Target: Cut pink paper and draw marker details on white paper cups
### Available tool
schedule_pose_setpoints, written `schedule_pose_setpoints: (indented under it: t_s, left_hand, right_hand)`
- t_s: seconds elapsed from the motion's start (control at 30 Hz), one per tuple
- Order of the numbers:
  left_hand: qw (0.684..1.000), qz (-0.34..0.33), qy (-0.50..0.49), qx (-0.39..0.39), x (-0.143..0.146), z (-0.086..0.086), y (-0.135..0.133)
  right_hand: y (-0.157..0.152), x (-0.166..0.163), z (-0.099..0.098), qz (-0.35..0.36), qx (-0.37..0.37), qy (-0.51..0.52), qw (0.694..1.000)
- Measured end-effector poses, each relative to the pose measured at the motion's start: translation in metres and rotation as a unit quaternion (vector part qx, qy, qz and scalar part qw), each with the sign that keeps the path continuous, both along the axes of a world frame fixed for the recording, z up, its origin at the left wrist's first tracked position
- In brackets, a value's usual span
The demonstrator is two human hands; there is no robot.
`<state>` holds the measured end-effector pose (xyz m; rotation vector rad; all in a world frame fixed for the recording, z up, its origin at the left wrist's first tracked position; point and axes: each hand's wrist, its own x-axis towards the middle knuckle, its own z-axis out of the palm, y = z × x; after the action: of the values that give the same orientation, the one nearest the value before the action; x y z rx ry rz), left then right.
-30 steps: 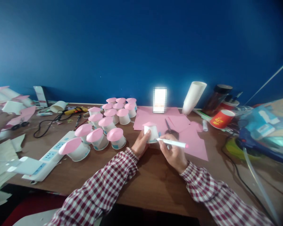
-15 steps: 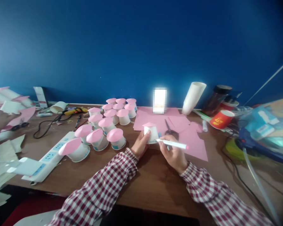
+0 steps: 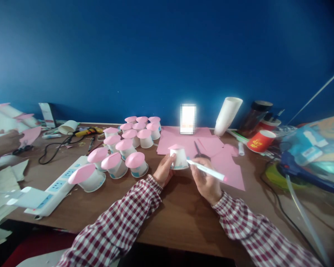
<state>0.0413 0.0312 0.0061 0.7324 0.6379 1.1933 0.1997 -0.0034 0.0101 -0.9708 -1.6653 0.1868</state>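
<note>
My left hand (image 3: 163, 171) grips the left side of an upside-down white paper cup (image 3: 179, 158) topped with a pink paper cone. Blue-green zigzag marks run along the cup's lower rim. In my right hand (image 3: 206, 181) is a white marker pen (image 3: 208, 171) with a pink end, its tip close to the cup's right side; whether it touches I cannot tell. Scissors (image 3: 198, 149) lie behind my right hand, partly hidden by it. To the left stand several similar cups with pink cone tops (image 3: 137, 165). Pink paper sheets (image 3: 180, 139) lie behind the held cup.
A white power strip (image 3: 58, 187) lies at left, near a hot glue gun with yellow parts (image 3: 86, 131). Another person's hand (image 3: 2, 146) is at far left. A cup stack (image 3: 228, 115), red cup (image 3: 261, 141) and blue glue gun (image 3: 303, 172) occupy the right.
The marker has pulled slightly right, away from the cup's rim, and my right hand moved with it. More of the cup's lower rim shows. The other person's hand at far left has shifted.
</note>
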Motion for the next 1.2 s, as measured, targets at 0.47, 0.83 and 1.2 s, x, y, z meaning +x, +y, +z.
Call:
schedule_pose_setpoints:
  t_s: [0.47, 0.83, 1.2]
  left_hand:
    - [1.000, -0.003, -0.022, 0.000, 0.0014, -0.0017, 0.0012]
    - [1.000, -0.001, -0.016, 0.002, 0.0009, -0.0039, 0.0023]
    - [1.000, 0.000, -0.016, 0.004, 0.0013, -0.0019, 0.0017]
  right_hand:
    - [-0.0006, -0.0010, 0.0026, -0.004, 0.011, -0.008, 1.000]
    - [0.0003, -0.0012, 0.0021, 0.004, 0.014, -0.008, 1.000]
    - [-0.0001, -0.0013, 0.0030, -0.006, 0.000, -0.015, 1.000]
